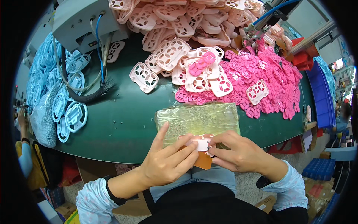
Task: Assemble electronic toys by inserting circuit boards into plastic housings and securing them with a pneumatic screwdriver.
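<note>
Low over the front edge of a tape-wrapped block (197, 117), my two hands meet at a pale pink plastic part (209, 136) with a white rectangular piece (202, 145) on it. My left hand (166, 160) is closed on the part from the left, thumb on the white piece and index finger pointing away. An orange-brown flat piece (203, 161) sticks out below the left fingers; how it is held is hidden. My right hand (238, 152) pinches at the right end of the part. Its fingertips hide whatever small item may be between them.
Pale pink openwork parts (173, 54) are heaped at the back. Bright pink openwork pieces (276, 82) pile up at right, beside a blue bin (321, 95). Light blue parts (76, 116) and a grey machine (87, 24) with cables stand left. A person's arm (24, 130) shows far left.
</note>
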